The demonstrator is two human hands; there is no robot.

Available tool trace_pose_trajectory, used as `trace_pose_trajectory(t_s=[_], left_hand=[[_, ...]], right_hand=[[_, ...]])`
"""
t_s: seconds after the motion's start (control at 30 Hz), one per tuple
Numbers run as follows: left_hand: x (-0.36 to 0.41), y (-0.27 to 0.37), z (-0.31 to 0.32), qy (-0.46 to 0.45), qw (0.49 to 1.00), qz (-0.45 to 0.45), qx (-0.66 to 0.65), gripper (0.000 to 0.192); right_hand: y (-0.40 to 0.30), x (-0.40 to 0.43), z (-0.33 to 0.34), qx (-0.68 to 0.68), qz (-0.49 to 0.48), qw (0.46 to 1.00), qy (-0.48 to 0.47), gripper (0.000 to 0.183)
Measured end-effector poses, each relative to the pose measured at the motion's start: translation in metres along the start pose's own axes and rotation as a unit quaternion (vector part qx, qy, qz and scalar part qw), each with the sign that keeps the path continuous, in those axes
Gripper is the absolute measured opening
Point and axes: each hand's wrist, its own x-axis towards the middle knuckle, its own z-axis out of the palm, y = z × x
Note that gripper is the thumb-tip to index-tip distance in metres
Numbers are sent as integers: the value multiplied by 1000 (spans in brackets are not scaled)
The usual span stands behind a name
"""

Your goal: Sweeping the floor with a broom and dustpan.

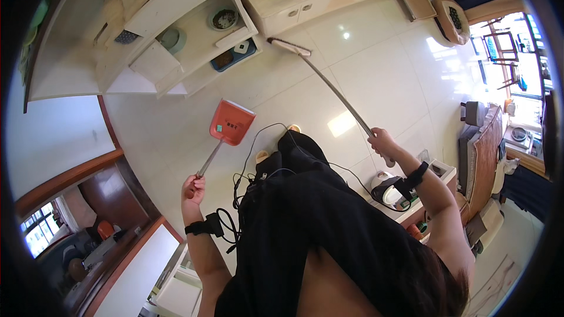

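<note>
My left hand (194, 188) is closed around the handle of a red plastic dustpan (232, 122). The pan bears printed writing and a small green sticker, and its straight lip points away from me. In my right hand (383, 141) is the long metal handle of a broom (291, 47). The broom's wide, flat head rests on the floor near the corner of a cream cabinet, well apart from the dustpan. Both forearms wear black straps with cables attached.
Pale glossy tiles (379, 66) cover the floor. A cream shelf unit (198, 53) holds bowls, with a blue tray (233, 55) low down. Beside it runs a long cream cabinet (282, 13). A sofa (480, 163) and a small side table (445, 171) are at the right.
</note>
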Motion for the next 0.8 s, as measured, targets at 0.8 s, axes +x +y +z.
trace_pose_trajectory(t_s=[0.8], left_hand=[[6, 48, -39, -23, 993, -33, 110, 14]], right_hand=[[-7, -74, 37, -160, 5, 987, -2, 30]])
